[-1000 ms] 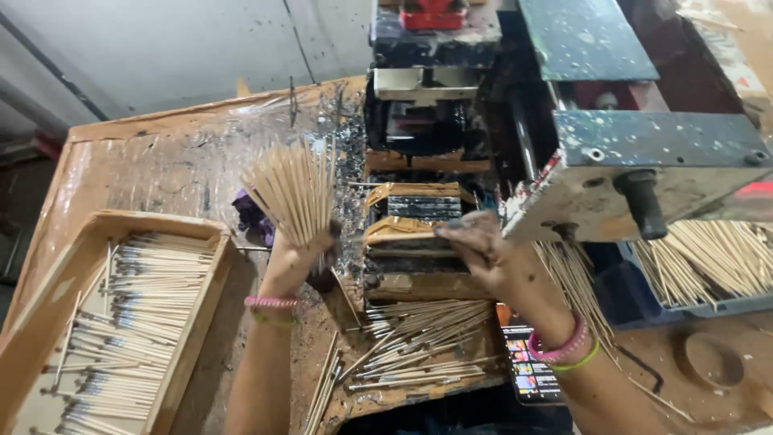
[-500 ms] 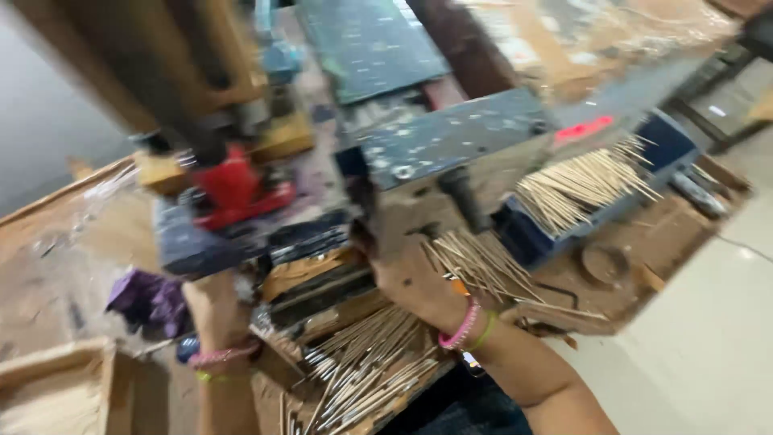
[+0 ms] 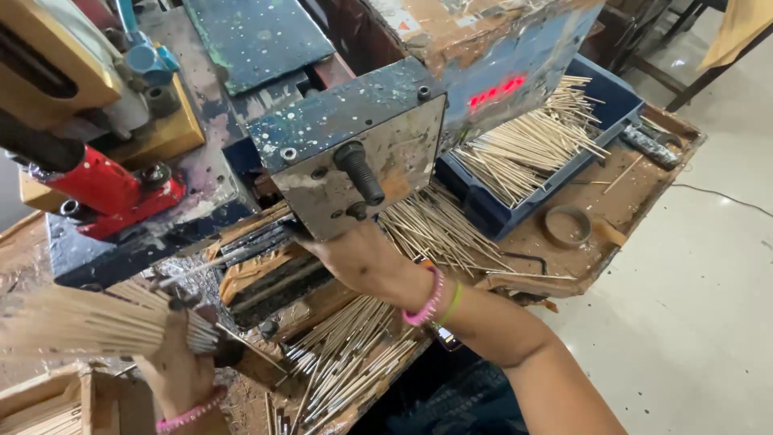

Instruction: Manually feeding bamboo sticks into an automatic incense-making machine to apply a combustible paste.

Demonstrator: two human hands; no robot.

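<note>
Below the grey metal housing (image 3: 354,153), the right hand (image 3: 358,258) reaches under its edge, fingers hidden, so its grip cannot be told. Left of the housing, the left hand (image 3: 173,362) is clamped on a fanned bundle of sticks (image 3: 88,318). Risk, as judged: fingers pinched by the mechanism; loosely splayed sticks slipping or snapping.

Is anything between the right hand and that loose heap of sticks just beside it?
Nothing visible. The right hand reaches under the machine's metal block; the loose sticks lie just to its side with open bench between. The left hand grips a stick bundle.
</note>
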